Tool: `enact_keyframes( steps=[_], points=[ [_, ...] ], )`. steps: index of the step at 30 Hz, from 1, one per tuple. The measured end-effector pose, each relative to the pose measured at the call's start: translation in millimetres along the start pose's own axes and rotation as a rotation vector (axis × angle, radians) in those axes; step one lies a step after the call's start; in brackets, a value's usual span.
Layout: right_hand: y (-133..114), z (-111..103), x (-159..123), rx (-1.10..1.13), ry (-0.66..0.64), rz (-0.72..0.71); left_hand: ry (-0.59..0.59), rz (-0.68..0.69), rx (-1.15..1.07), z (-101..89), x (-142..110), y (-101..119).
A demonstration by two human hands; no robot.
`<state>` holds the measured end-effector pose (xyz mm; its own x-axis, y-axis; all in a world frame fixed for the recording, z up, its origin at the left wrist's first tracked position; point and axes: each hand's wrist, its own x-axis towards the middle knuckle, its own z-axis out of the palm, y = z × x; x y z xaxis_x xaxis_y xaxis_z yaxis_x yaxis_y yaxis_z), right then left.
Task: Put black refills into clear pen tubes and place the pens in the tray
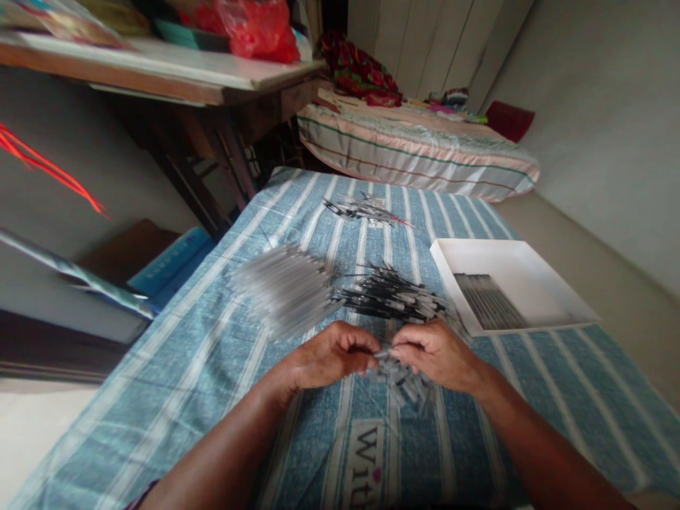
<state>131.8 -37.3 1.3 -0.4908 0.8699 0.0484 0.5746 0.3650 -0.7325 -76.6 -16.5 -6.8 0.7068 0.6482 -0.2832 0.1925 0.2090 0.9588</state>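
My left hand (340,350) and my right hand (433,354) meet above the striped cloth, fingertips pinched. Between them shows a small pale grey piece (384,350), too blurred to tell its kind. Just below lies a heap of short grey tube-like pieces (411,388), partly covered by my right hand. Beyond my fingers is a pile of black-and-clear pen parts (393,294). A stack of long translucent tubes (287,290), like pen barrels, lies to the left. On the right, a white box (552,283) holds a row of slim dark pens (489,301).
More thin pen-like pieces (366,209) lie at the table's far end. A blue striped cloth (308,453) covers the table. A higher table (159,67) with a red plastic bag (260,32) stands at left. Behind is a bed (419,149); red cords (50,170) hang at left.
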Motion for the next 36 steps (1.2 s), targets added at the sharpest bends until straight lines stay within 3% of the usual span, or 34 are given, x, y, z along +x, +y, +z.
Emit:
enact_keyframes(
  steps=[13,19,26,33,36],
  points=[
    [0.0,3.9,0.3,0.078,-0.03,0.099,0.035,0.018,0.009,1.6,1.3,-5.1],
    [3.8,7.9,0.0,0.136,0.021,0.059,-0.012,-0.002,-0.007,-0.1,0.1,0.5],
    [3.3,9.1,0.3,0.087,0.093,0.001,0.012,-0.002,-0.02,-1.4,-0.7,3.0],
    [3.2,16.1,2.0,0.071,0.125,0.15,0.064,0.032,0.057,2.2,3.5,-4.6],
    [5.1,15.5,0.5,0.204,0.098,0.22,0.073,0.041,0.063,2.6,3.6,-3.7]
  ],
)
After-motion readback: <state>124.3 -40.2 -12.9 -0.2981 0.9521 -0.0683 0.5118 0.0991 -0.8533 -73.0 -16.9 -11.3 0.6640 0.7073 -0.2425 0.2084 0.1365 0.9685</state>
